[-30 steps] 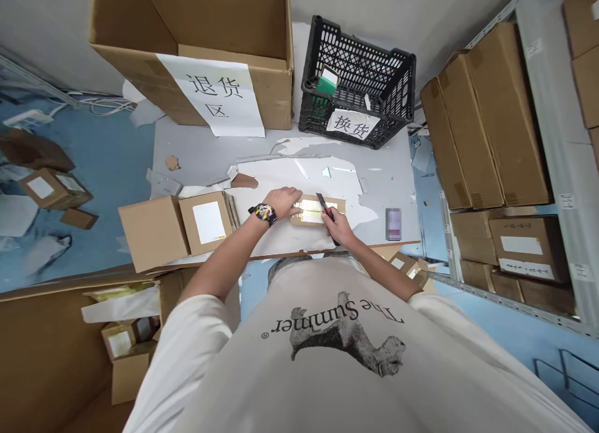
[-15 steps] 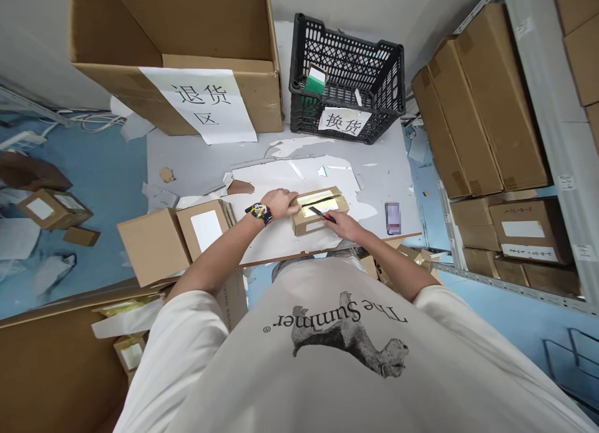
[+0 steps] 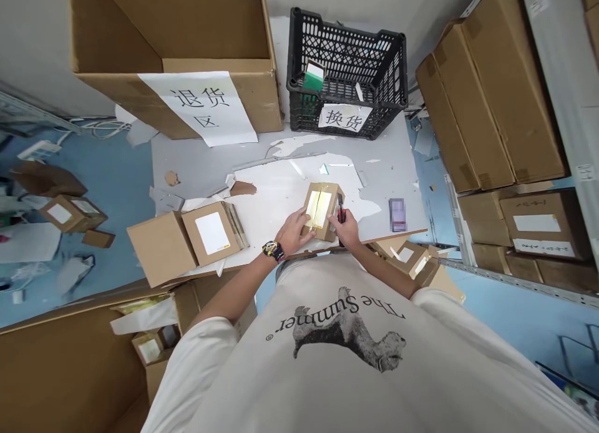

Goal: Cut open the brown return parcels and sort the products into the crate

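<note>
A small cardboard box (image 3: 333, 199) with a pale yellow and white label (image 3: 320, 207) lies on the table close to my body, turned at an angle. A dark line runs along the label. My left hand (image 3: 294, 231) grips the box's near left corner, with its fingers on the label side. At the right side of the box is my right hand (image 3: 347, 228), closed around a red and black utility knife (image 3: 341, 214) that points away from me. Its fingertips touch the box's edge.
A big open carton (image 3: 178, 102) and a black plastic crate (image 3: 346, 77) stand at the back. Two boxes (image 3: 210, 233) sit to the left, a phone (image 3: 397, 214) to the right. Paper scraps litter the table. Stacked cartons (image 3: 491, 102) fill the right-hand shelf.
The box has been turned from lying crosswise to pointing away from me. Both hands moved with it; the knife has swung from over the label to the box's right side, pointing away.
</note>
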Demonstrator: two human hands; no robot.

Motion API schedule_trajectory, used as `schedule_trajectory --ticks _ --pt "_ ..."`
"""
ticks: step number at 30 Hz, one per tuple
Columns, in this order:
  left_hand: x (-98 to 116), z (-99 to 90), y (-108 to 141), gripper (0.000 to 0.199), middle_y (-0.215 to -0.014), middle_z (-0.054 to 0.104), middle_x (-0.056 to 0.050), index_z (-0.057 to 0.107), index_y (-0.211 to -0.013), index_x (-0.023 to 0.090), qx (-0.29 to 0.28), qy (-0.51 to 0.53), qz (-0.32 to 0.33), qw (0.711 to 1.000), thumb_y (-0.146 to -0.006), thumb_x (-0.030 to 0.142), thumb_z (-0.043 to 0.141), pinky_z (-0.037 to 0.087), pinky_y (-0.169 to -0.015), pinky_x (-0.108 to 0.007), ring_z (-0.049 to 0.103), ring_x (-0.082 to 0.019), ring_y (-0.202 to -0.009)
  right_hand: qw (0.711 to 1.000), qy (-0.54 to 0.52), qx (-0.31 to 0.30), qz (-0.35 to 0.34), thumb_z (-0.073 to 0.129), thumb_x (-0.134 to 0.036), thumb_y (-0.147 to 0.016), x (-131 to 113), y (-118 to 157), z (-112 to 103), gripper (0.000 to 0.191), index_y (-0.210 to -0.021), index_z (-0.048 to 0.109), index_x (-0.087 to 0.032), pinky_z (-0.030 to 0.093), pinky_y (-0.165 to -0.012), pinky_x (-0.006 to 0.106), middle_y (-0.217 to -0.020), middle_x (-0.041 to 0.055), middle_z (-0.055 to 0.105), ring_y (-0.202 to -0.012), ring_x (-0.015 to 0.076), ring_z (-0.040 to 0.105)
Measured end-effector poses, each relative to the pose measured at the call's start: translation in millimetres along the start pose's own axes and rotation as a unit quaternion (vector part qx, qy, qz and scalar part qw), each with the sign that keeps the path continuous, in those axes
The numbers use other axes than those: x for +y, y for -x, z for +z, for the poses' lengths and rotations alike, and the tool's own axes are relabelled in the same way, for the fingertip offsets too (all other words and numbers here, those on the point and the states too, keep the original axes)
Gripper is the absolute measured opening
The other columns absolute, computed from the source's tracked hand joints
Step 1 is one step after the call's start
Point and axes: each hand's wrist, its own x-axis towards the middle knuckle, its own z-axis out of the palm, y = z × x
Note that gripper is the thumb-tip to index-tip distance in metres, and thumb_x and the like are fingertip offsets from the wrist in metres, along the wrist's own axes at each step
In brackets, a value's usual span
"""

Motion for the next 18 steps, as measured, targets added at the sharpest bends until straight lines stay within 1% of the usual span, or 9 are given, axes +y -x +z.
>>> schedule_trajectory --ticks 3,5,6,8,11,13,15,17,18 --pt "-3.8 5.7 -5.3 0.058 -0.181 0.044 -0.024 0.062 -0.152 0.019 -0.051 0.035 0.046 0.997 -0.103 0.047 0.079 0.054 -0.130 -0.056 0.057 -0.039 -0.160 1.000 -0.006 0.027 -0.002 0.073 -0.068 -0.087 10.4 -7.5 -12.6 0.046 -0.108 0.058 -0.030 0.056 -0.067 0.031 -0.089 -0.0019 0.066 -0.081 0.0222 0.062" --pt "-2.8 10.5 -11.0 0.068 -0.184 0.040 -0.023 0.061 -0.157 0.021 -0.094 0.029 0.084 0.992 -0.100 0.048 0.084 0.057 -0.126 -0.056 0.060 -0.040 -0.156 0.999 -0.015 0.038 -0.001 0.075 -0.065 -0.083 20.6 -15.7 -27.6 0.046 -0.107 0.059 -0.030 0.056 -0.068 0.031 -0.089 -0.0022 0.067 -0.082 0.0220 0.062" --pt "-0.8 13.1 -15.6 0.071 -0.185 0.040 -0.021 0.059 -0.161 0.023 -0.119 0.019 0.108 0.987 -0.099 0.045 0.085 0.059 -0.124 -0.056 0.060 -0.040 -0.154 0.999 -0.023 0.039 0.005 0.076 -0.064 -0.082 26.8 -20.1 -36.6 0.046 -0.106 0.059 -0.030 0.055 -0.068 0.030 -0.090 -0.0022 0.068 -0.083 0.0218 0.062" --pt "6.3 17.8 -30.5 0.074 -0.185 0.042 -0.019 0.057 -0.167 0.027 -0.170 -0.012 0.160 0.972 -0.098 0.033 0.082 0.061 -0.119 -0.053 0.063 -0.038 -0.150 0.998 -0.048 0.024 0.020 0.075 -0.063 -0.080 40.5 -28.4 -55.8 0.045 -0.104 0.059 -0.029 0.055 -0.066 0.030 -0.091 -0.0022 0.069 -0.083 0.0210 0.062" --pt "23.9 23.3 -68.6 0.074 -0.178 0.054 -0.017 0.061 -0.169 0.031 -0.227 -0.064 0.225 0.945 -0.097 0.016 0.072 0.058 -0.119 -0.053 0.066 -0.036 -0.145 0.996 -0.084 -0.005 0.039 0.073 -0.061 -0.080 58.5 -38.2 -81.1 0.040 -0.097 0.058 -0.028 0.054 -0.066 0.029 -0.087 -0.0027 0.067 -0.080 0.0194 0.061" --pt "37.0 25.9 -99.7 0.072 -0.173 0.061 -0.016 0.065 -0.165 0.031 -0.247 -0.088 0.266 0.927 -0.096 0.014 0.071 0.051 -0.127 -0.058 0.064 -0.038 -0.149 0.994 -0.102 -0.023 0.040 0.073 -0.060 -0.080 65.1 -43.4 -91.3 0.039 -0.096 0.058 -0.027 0.053 -0.066 0.028 -0.084 -0.0036 0.066 -0.077 0.0182 0.060" --pt "47.8 28.0 -127.9 0.073 -0.175 0.060 -0.014 0.071 -0.158 0.031 -0.264 -0.099 0.314 0.907 -0.086 0.016 0.079 0.039 -0.136 -0.064 0.055 -0.041 -0.160 0.991 -0.119 -0.050 0.037 0.075 -0.059 -0.081 67.1 -47.7 -95.5 0.040 -0.098 0.059 -0.027 0.052 -0.064 0.028 -0.083 -0.0046 0.066 -0.072 0.0171 0.060" --pt "54.3 29.8 -147.3 0.074 -0.179 0.057 -0.015 0.076 -0.148 0.029 -0.269 -0.107 0.344 0.893 -0.076 0.021 0.087 0.026 -0.142 -0.070 0.044 -0.047 -0.169 0.987 -0.134 -0.079 0.036 0.079 -0.058 -0.082 66.1 -51.5 -94.6 0.041 -0.099 0.060 -0.027 0.052 -0.062 0.027 -0.081 -0.0057 0.066 -0.069 0.0162 0.059" --pt "55.7 30.3 -152.7 0.073 -0.180 0.055 -0.015 0.078 -0.144 0.028 -0.270 -0.112 0.351 0.890 -0.072 0.024 0.088 0.021 -0.143 -0.073 0.039 -0.050 -0.171 0.984 -0.146 -0.093 0.037 0.081 -0.057 -0.082 65.1 -53.2 -93.0 0.041 -0.101 0.060 -0.027 0.052 -0.061 0.026 -0.080 -0.0061 0.066 -0.068 0.0158 0.059"
